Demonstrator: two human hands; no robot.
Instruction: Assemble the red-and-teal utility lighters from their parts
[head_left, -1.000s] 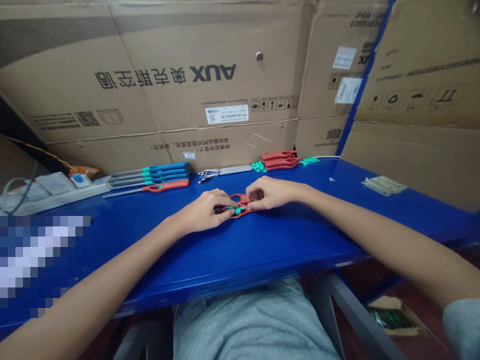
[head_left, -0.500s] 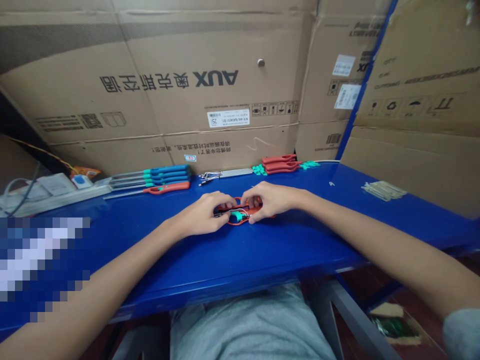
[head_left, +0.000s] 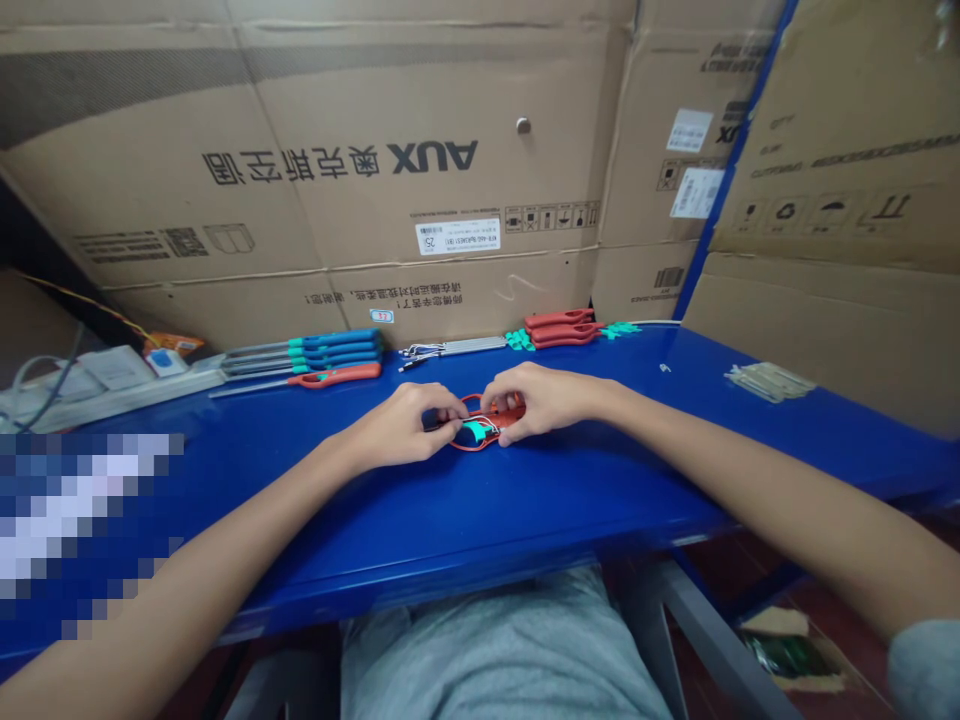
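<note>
While the left hand and right hand grip an orange casing, blue tabletop spreads toward its near edge.

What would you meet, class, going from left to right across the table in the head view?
White plugs, blue-handled tools, left hand, teal part between the hands, right hand, small white scrap, pale sticks.

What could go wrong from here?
Thin white wires lie exposed at the orange handle, close to the fingertips: they might get snagged or pinched.

The green piece sits between the left grip and right grip, so a slip of either could knock it out of place.
</note>
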